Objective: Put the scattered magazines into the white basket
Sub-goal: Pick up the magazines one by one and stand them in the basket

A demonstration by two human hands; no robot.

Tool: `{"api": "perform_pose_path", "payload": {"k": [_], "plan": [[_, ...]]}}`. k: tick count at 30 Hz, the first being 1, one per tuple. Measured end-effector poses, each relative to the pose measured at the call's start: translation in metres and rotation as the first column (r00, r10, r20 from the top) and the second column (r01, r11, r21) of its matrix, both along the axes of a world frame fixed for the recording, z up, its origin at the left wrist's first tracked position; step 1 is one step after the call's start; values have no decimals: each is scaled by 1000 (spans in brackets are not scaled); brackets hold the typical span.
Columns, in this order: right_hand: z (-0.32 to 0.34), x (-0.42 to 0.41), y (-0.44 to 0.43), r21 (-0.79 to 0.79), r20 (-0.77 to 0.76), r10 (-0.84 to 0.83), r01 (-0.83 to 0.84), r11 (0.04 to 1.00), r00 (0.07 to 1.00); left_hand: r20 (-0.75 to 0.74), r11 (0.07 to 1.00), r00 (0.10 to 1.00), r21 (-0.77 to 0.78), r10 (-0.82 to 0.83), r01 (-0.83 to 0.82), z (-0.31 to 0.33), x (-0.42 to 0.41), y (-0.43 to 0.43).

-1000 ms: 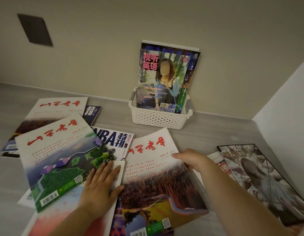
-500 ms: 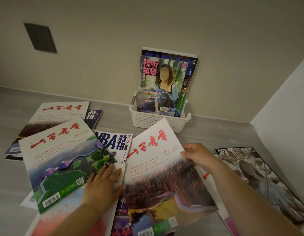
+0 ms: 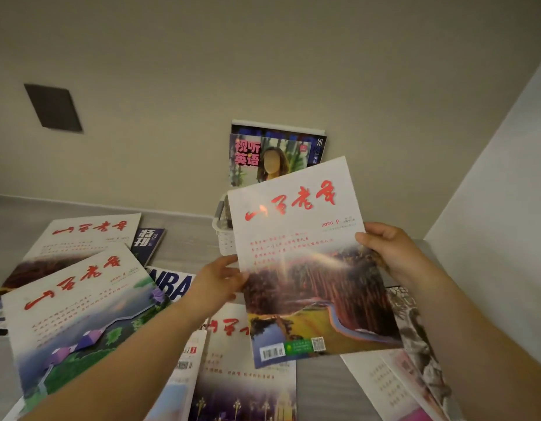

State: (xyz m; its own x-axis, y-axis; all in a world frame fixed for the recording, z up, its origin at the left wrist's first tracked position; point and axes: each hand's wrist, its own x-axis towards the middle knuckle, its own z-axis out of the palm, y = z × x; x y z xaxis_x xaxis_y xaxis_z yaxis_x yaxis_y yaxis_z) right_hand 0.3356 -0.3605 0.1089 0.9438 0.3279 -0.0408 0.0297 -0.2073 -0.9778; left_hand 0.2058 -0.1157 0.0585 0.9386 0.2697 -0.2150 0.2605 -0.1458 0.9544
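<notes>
I hold a white magazine with red calligraphy and a forest picture [image 3: 305,259] up off the floor, in front of the white basket [image 3: 222,235]. My right hand [image 3: 387,253] grips its right edge, and my left hand [image 3: 217,279] grips its left edge. The raised magazine hides most of the basket; only its left corner shows. Two magazines [image 3: 263,156] stand upright in the basket against the wall. More magazines lie scattered: two white ones with red titles [image 3: 78,302] at left, an NBA issue [image 3: 172,282], one [image 3: 242,375] under the lifted one, others at right [image 3: 415,360].
A beige wall runs behind the basket, with a dark square plate [image 3: 53,107] on it at the left. A white wall panel [image 3: 506,177] closes the right side. The grey floor [image 3: 184,238] shows between the left magazines and the basket.
The forest magazine has been lifted off the floor and raised toward the basket. My left hand left the floor pile and took the magazine's left edge. The camera tilted upward.
</notes>
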Motion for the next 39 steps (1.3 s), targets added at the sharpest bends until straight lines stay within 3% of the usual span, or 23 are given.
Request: {"api": "perform_pose_path", "payload": {"k": [4, 14, 23, 32, 39], "plan": [[15, 16, 15, 27, 43, 2, -3, 1000, 999, 106, 975, 991, 194, 86, -105, 28, 37, 14], [49, 84, 79, 24, 297, -110, 108, 994, 949, 382, 848, 896, 375, 226, -374, 97, 124, 64], [6, 124, 109, 78, 254, -215, 202, 976, 943, 361, 861, 887, 308, 288, -405, 58, 169, 68], [-34, 150, 113, -67, 212, -202, 221, 973, 956, 263, 883, 920, 298, 289, -363, 12, 199, 77], [-46, 166, 113, -83, 219, -268, 292, 953, 938, 250, 869, 920, 326, 301, -373, -5, 216, 94]]}}
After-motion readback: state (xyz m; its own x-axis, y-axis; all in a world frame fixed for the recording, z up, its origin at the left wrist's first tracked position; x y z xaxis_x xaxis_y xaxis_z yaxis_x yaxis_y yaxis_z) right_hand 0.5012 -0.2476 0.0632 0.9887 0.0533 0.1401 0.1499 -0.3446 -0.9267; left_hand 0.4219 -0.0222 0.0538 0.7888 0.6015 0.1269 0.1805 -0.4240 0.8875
